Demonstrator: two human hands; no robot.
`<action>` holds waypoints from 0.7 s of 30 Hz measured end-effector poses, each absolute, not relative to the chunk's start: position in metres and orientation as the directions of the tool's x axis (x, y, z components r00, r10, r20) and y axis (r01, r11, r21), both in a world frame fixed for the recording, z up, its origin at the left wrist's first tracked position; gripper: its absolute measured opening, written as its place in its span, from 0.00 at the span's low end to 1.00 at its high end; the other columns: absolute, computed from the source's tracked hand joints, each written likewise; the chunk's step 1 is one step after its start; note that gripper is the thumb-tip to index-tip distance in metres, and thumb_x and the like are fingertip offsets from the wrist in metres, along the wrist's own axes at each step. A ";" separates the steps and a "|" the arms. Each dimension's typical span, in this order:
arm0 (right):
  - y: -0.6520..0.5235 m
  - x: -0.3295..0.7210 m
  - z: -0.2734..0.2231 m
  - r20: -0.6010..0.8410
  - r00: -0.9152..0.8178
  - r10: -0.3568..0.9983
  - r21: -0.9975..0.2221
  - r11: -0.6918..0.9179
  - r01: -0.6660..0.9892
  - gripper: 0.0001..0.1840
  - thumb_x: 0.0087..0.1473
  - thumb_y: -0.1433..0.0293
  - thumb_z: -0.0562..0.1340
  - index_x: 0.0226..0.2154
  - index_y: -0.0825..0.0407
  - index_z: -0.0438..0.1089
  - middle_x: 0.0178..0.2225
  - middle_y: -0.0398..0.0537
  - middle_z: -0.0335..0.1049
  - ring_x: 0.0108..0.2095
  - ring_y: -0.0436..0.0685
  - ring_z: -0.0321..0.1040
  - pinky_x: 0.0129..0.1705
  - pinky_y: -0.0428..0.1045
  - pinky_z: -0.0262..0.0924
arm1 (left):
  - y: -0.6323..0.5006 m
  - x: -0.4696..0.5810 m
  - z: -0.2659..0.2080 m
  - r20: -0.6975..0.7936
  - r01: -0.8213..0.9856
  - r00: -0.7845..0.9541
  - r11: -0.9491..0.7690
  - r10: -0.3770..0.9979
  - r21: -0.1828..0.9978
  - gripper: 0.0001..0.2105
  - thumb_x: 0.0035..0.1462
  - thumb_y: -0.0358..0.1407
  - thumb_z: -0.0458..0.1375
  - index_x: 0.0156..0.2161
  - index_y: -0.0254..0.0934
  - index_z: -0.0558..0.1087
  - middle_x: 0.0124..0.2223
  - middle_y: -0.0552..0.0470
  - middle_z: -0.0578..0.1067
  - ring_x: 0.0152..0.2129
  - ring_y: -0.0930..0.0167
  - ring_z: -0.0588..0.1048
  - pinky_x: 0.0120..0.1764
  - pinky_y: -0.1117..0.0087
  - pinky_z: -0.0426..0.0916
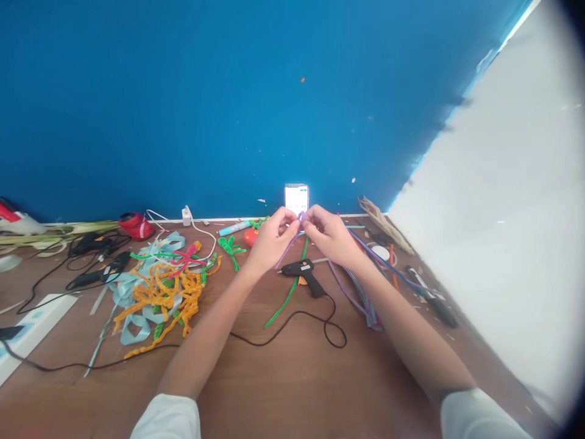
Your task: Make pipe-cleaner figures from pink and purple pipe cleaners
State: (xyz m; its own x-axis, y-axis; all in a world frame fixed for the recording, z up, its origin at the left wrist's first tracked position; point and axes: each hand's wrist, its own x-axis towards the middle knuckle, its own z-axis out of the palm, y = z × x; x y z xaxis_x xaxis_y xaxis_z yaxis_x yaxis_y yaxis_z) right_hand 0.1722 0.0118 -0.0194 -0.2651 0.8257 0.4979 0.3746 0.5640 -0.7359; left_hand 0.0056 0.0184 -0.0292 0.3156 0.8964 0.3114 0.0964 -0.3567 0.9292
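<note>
Both of my hands meet near the middle of the view, raised over the table. My left hand (276, 235) pinches a purple pipe cleaner (287, 251), whose free end hangs down to the left. My right hand (328, 235) pinches the same piece at its top, where a small purple curl shows between the fingertips. Below the hands a black glue gun (305, 273) lies on the table, its nozzle pointing left. A green pipe cleaner (284, 310) runs beneath it. Several purple and blue pipe cleaners (350, 291) lie under my right forearm.
A phone (296, 196) with a lit screen leans against the blue wall. To the left spreads a tangle of orange pipe cleaners (169, 296) and light blue ribbon (137, 329). A white power strip (34, 332) lies far left, a black marker (432, 297) at right. The glue gun's cord crosses the table.
</note>
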 end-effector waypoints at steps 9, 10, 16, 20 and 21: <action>0.008 0.173 -0.018 0.490 -0.267 0.830 -0.635 0.550 0.542 0.05 0.52 0.72 0.56 0.25 0.50 0.61 0.20 0.37 0.58 0.22 0.49 0.54 0.28 0.46 0.46 | 0.014 0.013 -0.035 0.275 0.183 0.252 -0.325 0.928 0.928 0.04 0.62 0.37 0.55 0.39 0.39 0.66 0.29 0.55 0.73 0.19 0.74 0.74 0.22 0.75 0.68; 0.007 0.172 -0.017 0.490 -0.244 0.837 -0.606 0.529 0.595 0.06 0.51 0.72 0.57 0.24 0.50 0.60 0.19 0.37 0.57 0.22 0.49 0.54 0.27 0.47 0.45 | 0.013 0.014 -0.036 0.296 0.228 0.237 -0.349 0.925 0.909 0.03 0.62 0.36 0.54 0.39 0.39 0.66 0.28 0.55 0.73 0.19 0.74 0.74 0.22 0.75 0.67; 0.001 0.164 -0.016 0.463 -0.113 0.879 -0.602 0.406 0.687 0.09 0.46 0.70 0.57 0.19 0.50 0.56 0.18 0.39 0.58 0.22 0.50 0.54 0.28 0.47 0.45 | 0.008 0.016 -0.038 0.404 0.384 0.234 -0.466 0.884 0.797 0.04 0.63 0.32 0.52 0.38 0.39 0.69 0.28 0.55 0.74 0.20 0.75 0.72 0.24 0.76 0.64; 0.000 0.163 -0.017 0.475 -0.089 0.876 -0.566 0.381 0.731 0.10 0.46 0.69 0.57 0.19 0.49 0.55 0.18 0.40 0.58 0.22 0.51 0.53 0.27 0.48 0.44 | 0.007 0.018 -0.039 0.399 0.359 0.225 -0.457 0.889 0.814 0.04 0.63 0.33 0.52 0.38 0.39 0.69 0.29 0.54 0.75 0.21 0.75 0.72 0.24 0.76 0.63; 0.000 0.164 -0.017 0.486 -0.086 0.870 -0.544 0.379 0.748 0.10 0.46 0.69 0.58 0.19 0.49 0.55 0.18 0.40 0.58 0.22 0.51 0.54 0.27 0.48 0.43 | 0.008 0.018 -0.038 0.390 0.342 0.226 -0.447 0.893 0.826 0.04 0.63 0.33 0.52 0.38 0.39 0.69 0.30 0.54 0.75 0.21 0.75 0.72 0.24 0.76 0.64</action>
